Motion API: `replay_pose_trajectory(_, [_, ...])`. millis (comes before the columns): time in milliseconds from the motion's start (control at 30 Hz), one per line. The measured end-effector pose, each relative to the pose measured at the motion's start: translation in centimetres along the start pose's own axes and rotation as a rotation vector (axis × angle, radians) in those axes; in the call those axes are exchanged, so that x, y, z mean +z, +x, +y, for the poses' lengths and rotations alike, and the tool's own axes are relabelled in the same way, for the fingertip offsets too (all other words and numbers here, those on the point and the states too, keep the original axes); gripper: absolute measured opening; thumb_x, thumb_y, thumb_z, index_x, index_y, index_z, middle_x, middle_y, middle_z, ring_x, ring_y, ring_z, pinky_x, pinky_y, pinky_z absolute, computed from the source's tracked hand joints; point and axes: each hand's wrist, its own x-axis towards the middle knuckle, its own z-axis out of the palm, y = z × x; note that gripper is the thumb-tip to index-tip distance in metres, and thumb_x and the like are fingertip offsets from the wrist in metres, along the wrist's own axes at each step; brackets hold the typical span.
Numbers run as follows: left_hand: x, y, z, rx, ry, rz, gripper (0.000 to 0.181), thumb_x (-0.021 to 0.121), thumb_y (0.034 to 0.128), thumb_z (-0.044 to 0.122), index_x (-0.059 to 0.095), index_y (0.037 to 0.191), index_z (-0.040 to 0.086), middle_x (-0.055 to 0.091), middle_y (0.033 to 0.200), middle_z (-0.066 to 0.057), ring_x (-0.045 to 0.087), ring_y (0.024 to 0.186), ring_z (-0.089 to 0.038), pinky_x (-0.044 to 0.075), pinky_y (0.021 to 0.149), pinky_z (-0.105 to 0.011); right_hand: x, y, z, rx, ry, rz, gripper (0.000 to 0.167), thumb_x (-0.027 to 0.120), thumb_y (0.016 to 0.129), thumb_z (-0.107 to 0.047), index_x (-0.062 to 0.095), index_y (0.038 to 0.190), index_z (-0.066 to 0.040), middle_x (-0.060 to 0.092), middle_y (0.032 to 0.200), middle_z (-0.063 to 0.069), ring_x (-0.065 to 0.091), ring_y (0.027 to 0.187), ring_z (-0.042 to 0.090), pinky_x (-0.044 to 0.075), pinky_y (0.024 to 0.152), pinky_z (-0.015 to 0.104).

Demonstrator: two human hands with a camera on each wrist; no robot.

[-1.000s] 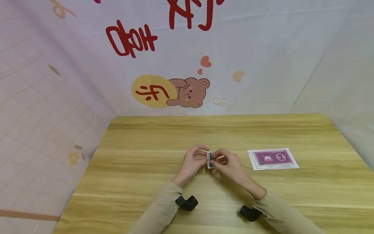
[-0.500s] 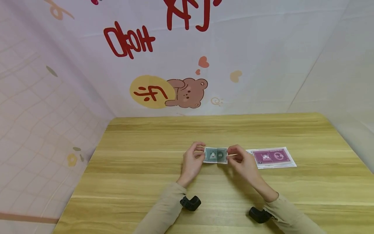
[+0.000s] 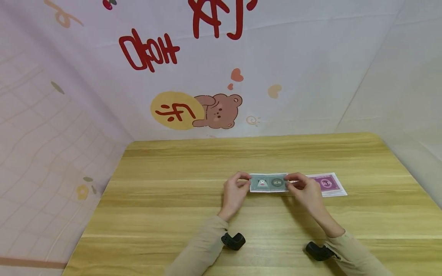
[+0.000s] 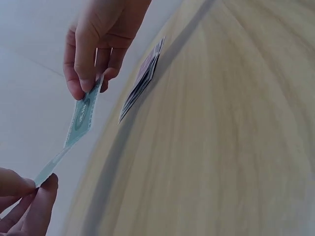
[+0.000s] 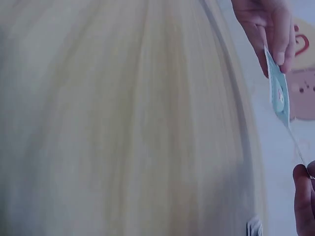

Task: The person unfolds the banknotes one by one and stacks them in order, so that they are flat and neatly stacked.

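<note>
A green play banknote (image 3: 269, 183) with a white figure and a round emblem is stretched between the two hands, with a crease across its middle. My left hand (image 3: 235, 194) pinches its left end between thumb and fingers. At the other end my right hand (image 3: 306, 193) pinches the right edge. Seen from the left wrist view, the green banknote (image 4: 81, 118) bends at the crease and is held above the table. Partly behind the right hand lies a stack of purple banknotes (image 3: 332, 184), its left part hidden.
The wood-grain table (image 3: 165, 214) spreads under both hands. Behind it hangs a pale cloth backdrop (image 3: 297, 69) printed with a bear and red characters. A black wrist device (image 3: 233, 241) sits at the left sleeve, another black device (image 3: 319, 251) at the right.
The green banknote, folded small between the fingers earlier, now lies spread out wide. My hands have drawn apart, the right one moving further right, over part of the purple stack.
</note>
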Motion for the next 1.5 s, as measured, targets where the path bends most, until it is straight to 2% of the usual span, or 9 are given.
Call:
replay_pose_trajectory(100, [1.1, 0.1, -1.0, -0.010, -0.001, 0.002, 0.012, 0.065, 0.0828, -0.011, 0.068, 0.092, -0.005, 0.067, 0.094, -0.017, 0.070, 0.082, -0.029, 0.049, 0.060, -0.019, -0.7, 0.0, 0.6, -0.007, -0.012, 0.016, 0.016, 0.069, 0.079, 0.012, 0.069, 0.092, 0.004, 0.070, 0.088, 0.018, 0.063, 0.070, 0.000, 0.049, 0.063, 0.010])
replay_pose_trajectory(267, [3.3, 0.0, -0.9, -0.022, 0.026, 0.008, 0.013, 0.068, 0.0810, -0.008, 0.070, 0.090, 0.001, 0.069, 0.091, -0.007, 0.070, 0.077, -0.016, 0.052, 0.059, -0.020, -2.2, 0.1, 1.4, -0.009, -0.054, 0.039, 0.014, 0.070, 0.079, 0.010, 0.069, 0.092, 0.004, 0.070, 0.086, 0.018, 0.062, 0.070, -0.001, 0.047, 0.063, 0.008])
replay_pose_trajectory(500, [7.0, -0.1, -0.2, -0.041, 0.025, 0.034, 0.016, 0.071, 0.0768, -0.010, 0.070, 0.088, 0.002, 0.069, 0.088, -0.005, 0.068, 0.073, -0.014, 0.051, 0.059, -0.018, -4.8, 0.6, 2.7, 0.021, -0.138, 0.059, 0.013, 0.069, 0.080, 0.009, 0.069, 0.093, 0.004, 0.068, 0.087, 0.021, 0.056, 0.070, -0.007, 0.044, 0.062, 0.005])
replay_pose_trajectory(733, [10.4, 0.7, 0.2, -0.023, 0.082, -0.032, 0.017, 0.073, 0.0762, -0.011, 0.068, 0.087, 0.002, 0.068, 0.085, -0.005, 0.065, 0.069, -0.006, 0.049, 0.058, -0.013, -7.2, 1.2, 3.6, 0.016, -0.250, 0.099, 0.014, 0.068, 0.080, 0.008, 0.068, 0.093, 0.004, 0.068, 0.084, 0.022, 0.052, 0.066, -0.009, 0.041, 0.057, 0.005])
replay_pose_trajectory(867, [12.0, 1.4, 0.0, 0.001, 0.131, -0.044, 0.017, 0.073, 0.0761, -0.011, 0.068, 0.087, 0.001, 0.068, 0.084, -0.004, 0.064, 0.069, -0.003, 0.048, 0.059, -0.011, -8.2, 1.2, 4.0, 0.034, -0.308, 0.103, 0.016, 0.068, 0.078, 0.008, 0.068, 0.094, 0.004, 0.068, 0.084, 0.023, 0.054, 0.065, -0.003, 0.040, 0.052, 0.007])
replay_pose_trajectory(1000, [13.2, 1.6, -0.2, 0.002, 0.163, -0.054, 0.016, 0.074, 0.0757, -0.011, 0.069, 0.086, 0.000, 0.068, 0.083, -0.006, 0.063, 0.068, -0.003, 0.048, 0.059, -0.010, -9.0, 1.2, 4.6, 0.084, -0.351, 0.071, 0.019, 0.068, 0.078, 0.006, 0.067, 0.097, 0.004, 0.067, 0.088, 0.026, 0.061, 0.068, 0.014, 0.041, 0.049, 0.014])
replay_pose_trajectory(1167, [14.1, 1.7, -0.4, -0.041, 0.195, -0.071, 0.014, 0.075, 0.0759, -0.009, 0.069, 0.084, 0.001, 0.068, 0.078, -0.004, 0.059, 0.065, 0.000, 0.046, 0.059, -0.009, -9.3, 1.2, 5.4, 0.126, -0.404, 0.005, 0.020, 0.065, 0.079, 0.005, 0.065, 0.098, 0.005, 0.066, 0.092, 0.027, 0.065, 0.073, 0.034, 0.042, 0.048, 0.025])
replay_pose_trajectory(1300, [14.5, 1.7, -0.3, -0.042, 0.253, -0.083, 0.013, 0.075, 0.0756, -0.007, 0.070, 0.083, 0.002, 0.067, 0.075, -0.001, 0.056, 0.063, 0.002, 0.044, 0.060, -0.008, -9.3, 1.1, 6.0, 0.150, -0.441, -0.034, 0.021, 0.064, 0.077, 0.003, 0.065, 0.098, 0.005, 0.065, 0.093, 0.027, 0.063, 0.072, 0.031, 0.040, 0.050, 0.031])
replay_pose_trajectory(1500, [14.7, 1.8, -0.2, -0.026, 0.358, -0.087, 0.012, 0.076, 0.0760, -0.003, 0.071, 0.083, 0.005, 0.066, 0.074, 0.002, 0.054, 0.065, 0.002, 0.041, 0.060, -0.007, -9.3, 1.4, 6.7, 0.175, -0.492, -0.118, 0.022, 0.062, 0.078, 0.000, 0.065, 0.099, 0.005, 0.062, 0.096, 0.030, 0.048, 0.060, 0.022, 0.033, 0.046, 0.032])
